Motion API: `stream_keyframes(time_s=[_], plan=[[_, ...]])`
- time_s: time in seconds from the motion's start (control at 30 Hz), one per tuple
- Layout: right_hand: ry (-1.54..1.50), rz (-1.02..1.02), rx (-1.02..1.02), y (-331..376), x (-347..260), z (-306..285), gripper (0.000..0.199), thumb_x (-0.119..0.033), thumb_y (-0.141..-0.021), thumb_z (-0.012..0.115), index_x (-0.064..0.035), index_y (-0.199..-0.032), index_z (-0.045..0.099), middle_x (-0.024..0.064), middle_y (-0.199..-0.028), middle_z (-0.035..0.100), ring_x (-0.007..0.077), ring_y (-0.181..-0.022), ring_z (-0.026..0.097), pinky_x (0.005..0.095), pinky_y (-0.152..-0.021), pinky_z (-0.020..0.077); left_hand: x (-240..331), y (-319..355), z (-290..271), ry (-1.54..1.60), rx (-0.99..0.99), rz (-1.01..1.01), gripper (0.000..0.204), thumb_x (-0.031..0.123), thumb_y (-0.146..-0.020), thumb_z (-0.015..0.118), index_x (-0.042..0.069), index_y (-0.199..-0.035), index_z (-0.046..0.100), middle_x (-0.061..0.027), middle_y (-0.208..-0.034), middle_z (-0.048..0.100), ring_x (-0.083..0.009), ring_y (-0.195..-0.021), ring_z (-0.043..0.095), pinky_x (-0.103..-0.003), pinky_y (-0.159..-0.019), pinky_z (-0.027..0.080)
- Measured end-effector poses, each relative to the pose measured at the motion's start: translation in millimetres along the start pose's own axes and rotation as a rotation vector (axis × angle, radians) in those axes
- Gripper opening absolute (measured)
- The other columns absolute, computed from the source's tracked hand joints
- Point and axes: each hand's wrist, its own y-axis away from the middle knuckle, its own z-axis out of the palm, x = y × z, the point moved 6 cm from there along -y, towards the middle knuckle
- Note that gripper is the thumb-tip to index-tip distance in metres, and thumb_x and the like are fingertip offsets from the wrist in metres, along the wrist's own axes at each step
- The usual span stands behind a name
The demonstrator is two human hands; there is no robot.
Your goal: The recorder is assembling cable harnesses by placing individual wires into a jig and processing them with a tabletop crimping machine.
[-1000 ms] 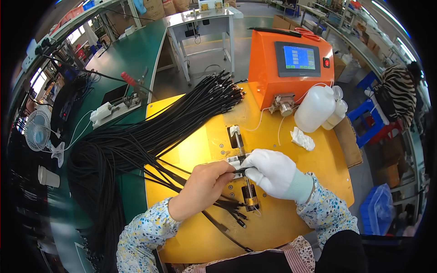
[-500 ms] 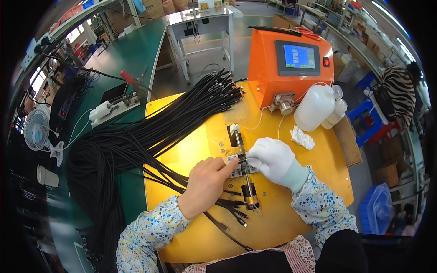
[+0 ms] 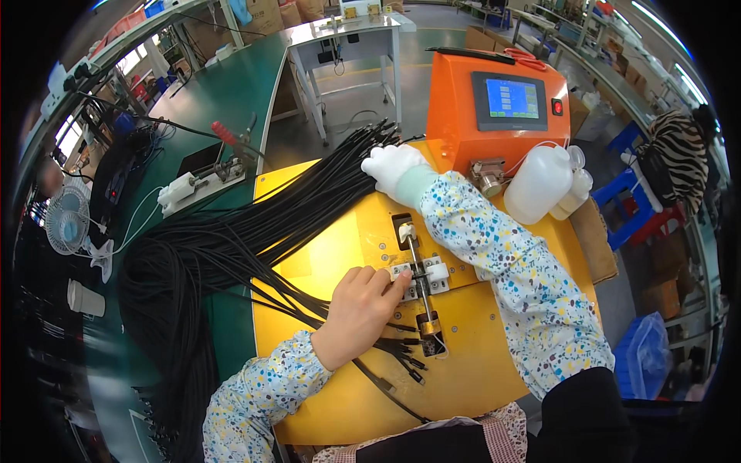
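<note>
My bare left hand (image 3: 361, 312) is closed beside the small metal fixture (image 3: 419, 279) on the yellow tabletop, its index fingertip touching the fixture's left block. Whatever its curled fingers hold is hidden. Across the table, my white-gloved right hand (image 3: 392, 170) closes over the far ends of a thick bundle of black cables (image 3: 309, 193). Through the fixture's middle runs a metal rod, with slots in the tabletop at both ends. Several loose cable ends with plugs (image 3: 403, 356) lie to the near side of my left hand.
An orange machine with a touch screen (image 3: 508, 102) stands at the far right. Beside it are white plastic bottles (image 3: 534, 185). A red-handled toggle clamp (image 3: 224, 139) sits on the green bench (image 3: 220, 89) at left, and a small fan (image 3: 68, 220) is farther left.
My right hand has left the fixture and reached away to the cable bundle's ends. The left hand stays at the fixture. The view has shifted slightly.
</note>
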Motion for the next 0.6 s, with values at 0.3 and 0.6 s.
stream_keyframes(time_s=[0.3,0.6], plan=[[0.064,-0.007,0.02,-3,-1,-15,0.015,-0.013,-0.079,0.065,-0.0079,-0.092,0.059,0.0081,-0.086,0.065,0.0269,-0.086,0.066,0.036,-0.076,0.0542,-6,2,-3,0.007,0.034,0.044,0.035,0.006,-0.073,0.062,0.002,-0.108,0.064,-0.0062,-0.076,0.051,-0.0225,-0.072,0.052,-0.033,-0.07,0.044],[0.101,-0.121,0.239,43,2,-70,0.011,-0.019,-0.078,0.066,-0.0117,-0.082,0.059,0.0044,-0.077,0.061,0.0244,-0.078,0.065,0.037,-0.066,0.051,-23,-3,-5,0.14,0.074,-0.105,0.036,0.004,-0.069,0.069,0.005,-0.104,0.064,-0.0065,-0.084,0.059,-0.0238,-0.079,0.057,-0.035,-0.078,0.044]])
